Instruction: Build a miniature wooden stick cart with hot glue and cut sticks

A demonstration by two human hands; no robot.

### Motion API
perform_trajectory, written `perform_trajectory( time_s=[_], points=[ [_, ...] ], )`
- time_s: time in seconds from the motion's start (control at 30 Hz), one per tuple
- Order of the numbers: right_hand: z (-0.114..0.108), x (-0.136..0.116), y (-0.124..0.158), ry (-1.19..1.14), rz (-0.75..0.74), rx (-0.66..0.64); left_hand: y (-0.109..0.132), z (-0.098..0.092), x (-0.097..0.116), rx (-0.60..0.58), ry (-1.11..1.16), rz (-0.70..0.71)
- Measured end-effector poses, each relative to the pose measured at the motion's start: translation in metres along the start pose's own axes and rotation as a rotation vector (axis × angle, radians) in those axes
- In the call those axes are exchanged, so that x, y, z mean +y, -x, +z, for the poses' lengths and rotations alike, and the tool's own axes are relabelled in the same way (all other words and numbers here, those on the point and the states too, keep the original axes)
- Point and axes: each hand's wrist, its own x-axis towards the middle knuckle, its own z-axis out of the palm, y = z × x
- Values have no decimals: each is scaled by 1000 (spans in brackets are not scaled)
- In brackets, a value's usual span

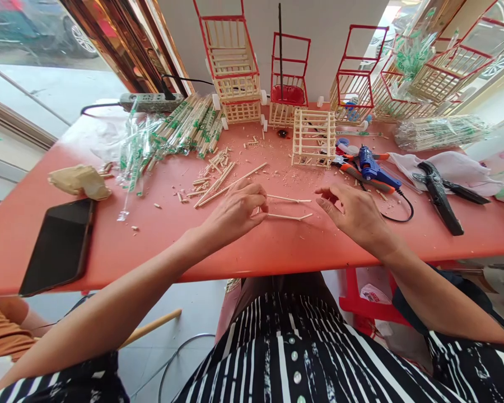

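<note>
A small U-shaped frame of thin wooden sticks is pinched in my left hand, above the front middle of the red table. Its two arms point right, each with a slightly bent tip. My right hand is just right of those tips, apart from them, with its fingers curved and spread and nothing visible in them. Behind my hands, a little slatted wooden crate stands on the table. Loose cut sticks and crumbs lie beyond my left hand.
Small stick-built carts with red-edged frames line the wall. Wrapped chopsticks lie back left, near a power strip. A phone is at left. A blue glue gun, pliers and black cutters lie right.
</note>
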Motion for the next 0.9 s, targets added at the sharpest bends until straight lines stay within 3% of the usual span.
perform_trajectory(
  time_s=[0.3,0.57,0.8,0.9],
  points=[
    [-4,-14,-15,47,135,-90,6,19,27,114,-46,-243],
    [9,-13,-33,91,124,-143,2,22,49,37,-25,-227],
    [10,-16,-37,198,189,-157,-9,5,28,218,10,-263],
    [10,-19,-36,215,214,-157,-16,-1,14,151,-1,-270]
  ],
)
